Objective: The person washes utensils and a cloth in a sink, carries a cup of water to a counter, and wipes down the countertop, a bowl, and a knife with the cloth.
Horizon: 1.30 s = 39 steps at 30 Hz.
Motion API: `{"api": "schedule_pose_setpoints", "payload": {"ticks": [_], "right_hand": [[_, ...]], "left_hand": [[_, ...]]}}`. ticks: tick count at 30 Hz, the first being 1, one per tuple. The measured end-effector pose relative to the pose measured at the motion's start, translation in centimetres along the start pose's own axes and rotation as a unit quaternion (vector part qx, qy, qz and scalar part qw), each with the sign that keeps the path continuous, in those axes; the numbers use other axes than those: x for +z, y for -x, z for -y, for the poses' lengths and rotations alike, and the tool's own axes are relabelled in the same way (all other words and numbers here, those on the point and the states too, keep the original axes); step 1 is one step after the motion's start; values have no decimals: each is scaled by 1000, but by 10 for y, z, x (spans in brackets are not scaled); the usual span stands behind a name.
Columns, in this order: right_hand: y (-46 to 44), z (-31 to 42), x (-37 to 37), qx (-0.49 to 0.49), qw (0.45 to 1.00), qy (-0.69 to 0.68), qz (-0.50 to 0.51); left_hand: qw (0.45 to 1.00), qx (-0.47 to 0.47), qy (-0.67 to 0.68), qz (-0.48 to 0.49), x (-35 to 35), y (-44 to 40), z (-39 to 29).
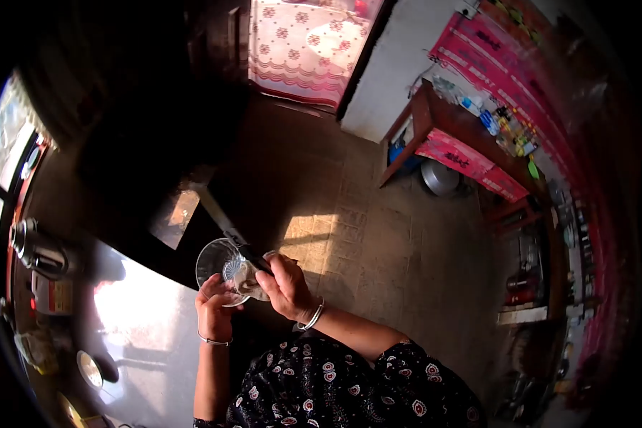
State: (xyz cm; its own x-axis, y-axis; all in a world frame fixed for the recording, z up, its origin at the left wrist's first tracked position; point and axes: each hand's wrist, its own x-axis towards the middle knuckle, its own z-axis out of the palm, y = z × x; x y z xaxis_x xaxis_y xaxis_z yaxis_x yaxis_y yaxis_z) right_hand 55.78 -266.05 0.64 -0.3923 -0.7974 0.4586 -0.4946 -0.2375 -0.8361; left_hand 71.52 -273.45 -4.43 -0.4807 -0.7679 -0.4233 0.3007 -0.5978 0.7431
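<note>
My left hand (215,308) is closed on the rim of a clear glass bowl (208,261), which is tilted so that its patterned base shows. Close beside it, my right hand (289,289) grips the black handle of a knife (218,214). The long blade points up and left, past the bowl's far rim. Some pale, crumpled material (248,281) lies between the bowl and my right fingers; whether it is cloth or plastic I cannot tell. Both wrists wear a silver bangle.
A shiny table (146,357) stands at my left, with a metal kettle (44,250) and a small round dish (90,369) along its far side. At right, a wooden table (453,114) carries bottles; a metal pot (440,177) sits beneath. A patterned curtain (307,53) hangs in the doorway.
</note>
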Motion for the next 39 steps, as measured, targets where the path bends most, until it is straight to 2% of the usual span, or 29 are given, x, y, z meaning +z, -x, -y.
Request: {"api": "schedule_pose_setpoints", "payload": {"ticks": [2, 3, 4, 5, 6, 7, 8, 10, 12, 14, 15, 16, 17, 18, 20, 21, 24, 26, 28, 31, 35, 38, 39], "right_hand": [[2, 7, -33, 24, 996, -71, -54], [12, -4, -29, 40, 980, -186, -65], [13, -4, -38, 10, 993, -106, -53], [7, -4, -40, -98, 986, -26, -129], [1, -5, -39, -204, 957, 59, -199], [2, -10, -44, -155, 971, 24, -182], [-2, -10, -48, -171, 962, 40, -210], [-13, -7, -65, -137, 959, 81, -236], [-24, 8, -93, -40, 968, 61, -242], [-29, 1, -111, 29, 965, -22, -259], [-30, -2, -118, 95, 953, -99, -270], [-30, -6, -125, 157, 931, -177, -278], [-31, -10, -138, 161, 930, -177, -278], [-32, -24, -142, 142, 910, -253, -295], [-27, -30, -156, 205, 858, -339, -328], [-21, -39, -160, 212, 814, -415, -346], [1, -50, -175, 275, 755, -433, -408], [31, -67, -182, 269, 758, -424, -416], [45, -59, -198, 245, 718, -425, -494], [87, -66, -228, 163, 692, -456, -534], [139, -67, -277, 185, 614, -482, -597], [191, -80, -306, 143, 627, -548, -535], [203, -81, -318, 166, 602, -538, -566]], "left_hand": [[981, -46, 145, 119, 27, -17, 18], [958, -71, 222, 165, 41, -20, 25], [958, -59, 241, 145, 62, -15, 31], [941, -84, 290, 154, 85, -12, 32], [920, -109, 340, 161, 104, -13, 32], [925, -63, 294, 234, 117, -17, 36], [922, -59, 269, 272, 122, -22, 37], [958, -82, 223, 161, 137, -27, 39], [966, -143, 157, 151, 145, -28, 33], [939, -200, 121, 252, 157, -41, 34], [945, -206, 71, 242, 172, -41, 32], [935, -206, 45, 283, 180, -44, 32], [928, -214, 33, 302, 183, -52, 37], [920, -223, 21, 320, 186, -60, 43], [908, -260, 8, 330, 197, -68, 46], [902, -269, -5, 337, 205, -70, 48], [885, -297, -10, 359, 234, -71, 69], [895, -289, -26, 339, 267, -49, 86], [871, -311, -60, 375, 276, -49, 116], [868, -267, -152, 391, 310, -28, 151], [835, -255, -215, 438, 360, 0, 206], [814, -250, -256, 458, 389, 18, 248], [803, -242, -268, 474, 399, 26, 260]]}}
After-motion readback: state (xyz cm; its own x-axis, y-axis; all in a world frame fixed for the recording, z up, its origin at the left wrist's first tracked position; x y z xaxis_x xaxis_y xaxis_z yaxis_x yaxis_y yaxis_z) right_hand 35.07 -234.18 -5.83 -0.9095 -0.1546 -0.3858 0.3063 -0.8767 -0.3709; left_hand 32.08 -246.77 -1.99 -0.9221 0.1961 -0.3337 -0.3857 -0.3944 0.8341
